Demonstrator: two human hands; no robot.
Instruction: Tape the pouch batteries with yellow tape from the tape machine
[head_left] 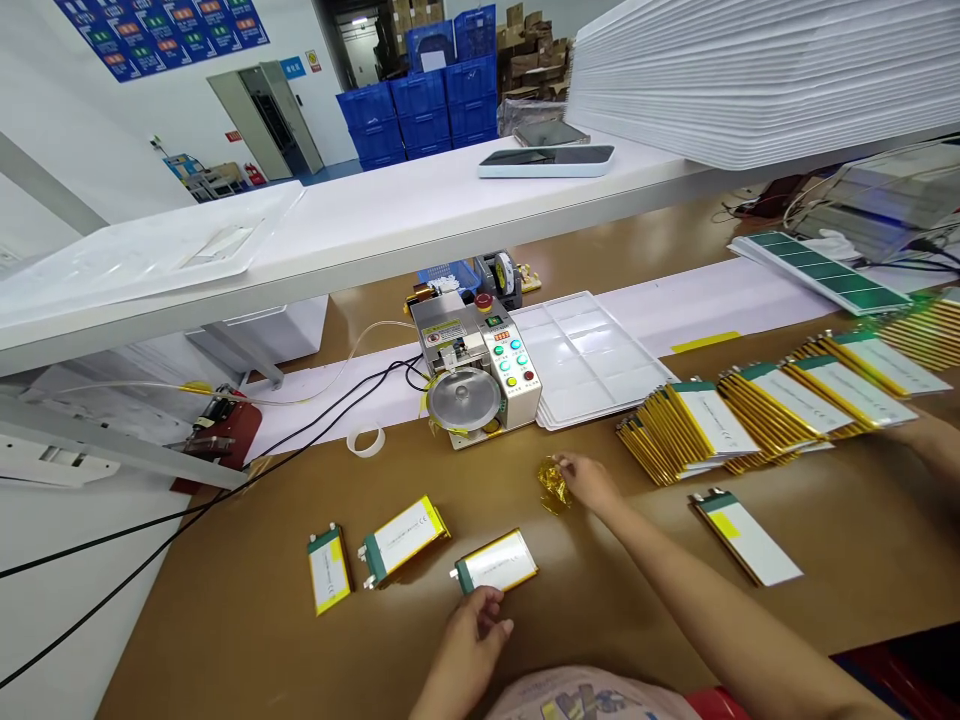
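Note:
A pouch battery cell (504, 562) with a white label and green end lies on the brown table. At its near edge, my left hand (471, 640) has curled fingers, thumb apart; whether the fingertips touch the cell is unclear. My right hand (591, 483) pinches a crumpled piece of gold tape (553, 488) at its edge, on the table before the machine. To the left lie a raised, tilted battery cell (405, 538) and another battery cell (328, 572), both with yellow strips. A cell with a yellow patch (750, 540) rests at right.
A small taping machine (517, 375) with a round metal disc stands ahead. White trays (592, 350) sit beside it, and rows of stacked cells (686, 430) at right. A tape ring (366, 441) and black cables (322, 430) are left. Another person's arm (926, 445) enters at right. A shelf (390, 215) spans above.

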